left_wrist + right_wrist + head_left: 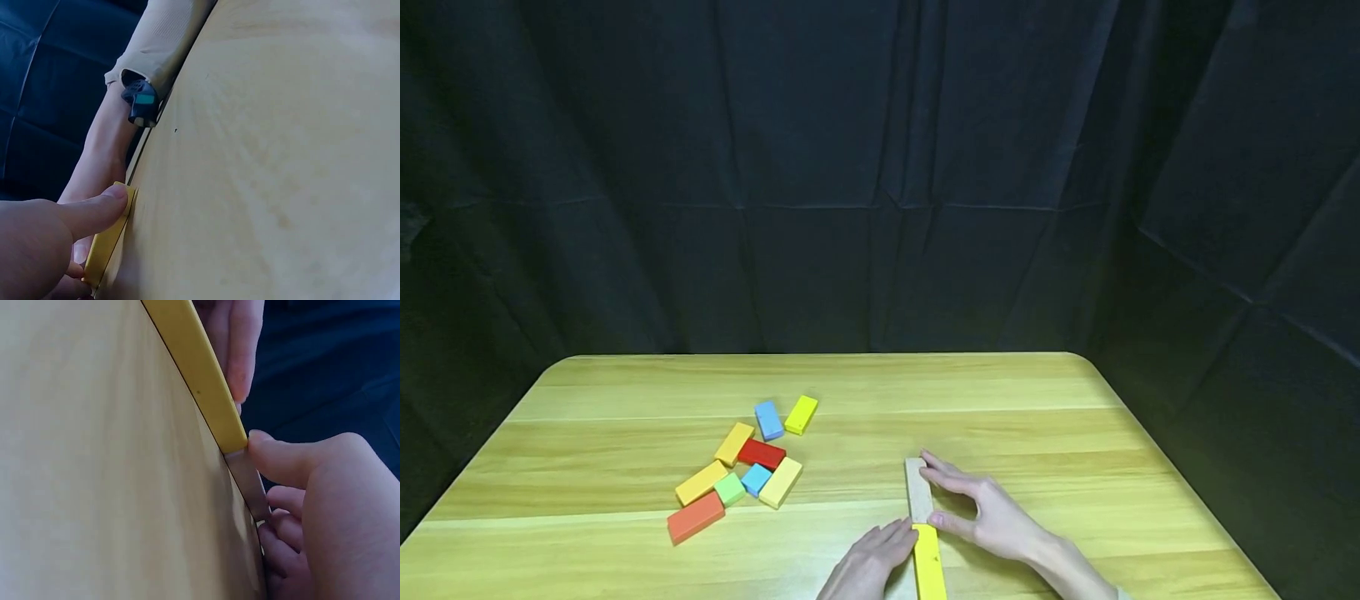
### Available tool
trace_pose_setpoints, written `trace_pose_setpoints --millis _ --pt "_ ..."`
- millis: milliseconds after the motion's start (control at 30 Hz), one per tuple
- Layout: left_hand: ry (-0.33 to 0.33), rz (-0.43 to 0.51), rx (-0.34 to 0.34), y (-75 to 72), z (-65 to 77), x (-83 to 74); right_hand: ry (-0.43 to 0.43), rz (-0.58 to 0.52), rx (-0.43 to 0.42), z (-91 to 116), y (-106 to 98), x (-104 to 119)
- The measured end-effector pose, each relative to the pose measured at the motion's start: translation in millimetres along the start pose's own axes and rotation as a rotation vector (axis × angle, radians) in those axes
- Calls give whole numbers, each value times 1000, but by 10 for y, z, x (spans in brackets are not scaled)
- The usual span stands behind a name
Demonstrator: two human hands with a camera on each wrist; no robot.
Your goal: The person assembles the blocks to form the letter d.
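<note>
A pale grey-beige block [918,492] lies end to end with a yellow block [928,562] at the front middle of the table. My right hand [992,512] holds the pale block, thumb by its near end and fingers by its far end; the right wrist view shows the thumb at the seam where pale block [247,484] and yellow block [199,378] meet. Along the yellow block's left side lies my left hand [868,562], fingertips at its far corner. In the left wrist view the thumb presses the yellow block [107,250] and other fingers touch it lower down.
Left of the hands lies a loose group of blocks on the wooden table [1022,417]: an orange-red block [696,518], a red block [762,454], a green block [730,489], a blue block [768,420], a yellow block [801,415] and several others. A dark curtain [820,275] hangs behind.
</note>
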State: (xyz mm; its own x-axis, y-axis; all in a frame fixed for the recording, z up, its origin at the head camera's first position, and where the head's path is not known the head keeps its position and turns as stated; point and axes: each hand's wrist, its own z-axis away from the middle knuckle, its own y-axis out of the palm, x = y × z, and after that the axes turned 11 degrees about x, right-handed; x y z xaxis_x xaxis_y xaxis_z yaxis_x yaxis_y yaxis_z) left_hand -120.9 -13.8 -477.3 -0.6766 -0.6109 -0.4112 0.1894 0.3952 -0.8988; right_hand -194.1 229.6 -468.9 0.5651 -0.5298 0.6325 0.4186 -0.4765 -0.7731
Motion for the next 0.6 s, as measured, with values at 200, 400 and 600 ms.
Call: trace_pose_setpoints --millis 200,400,600 --pt "5 3 -2 -3 5 -2 9 29 -50 60 44 36" --pt "5 5 -12 -6 11 -9 -23 11 -80 103 86 52" --pt "-5 6 -8 -10 2 -13 -51 -32 -108 115 120 21"
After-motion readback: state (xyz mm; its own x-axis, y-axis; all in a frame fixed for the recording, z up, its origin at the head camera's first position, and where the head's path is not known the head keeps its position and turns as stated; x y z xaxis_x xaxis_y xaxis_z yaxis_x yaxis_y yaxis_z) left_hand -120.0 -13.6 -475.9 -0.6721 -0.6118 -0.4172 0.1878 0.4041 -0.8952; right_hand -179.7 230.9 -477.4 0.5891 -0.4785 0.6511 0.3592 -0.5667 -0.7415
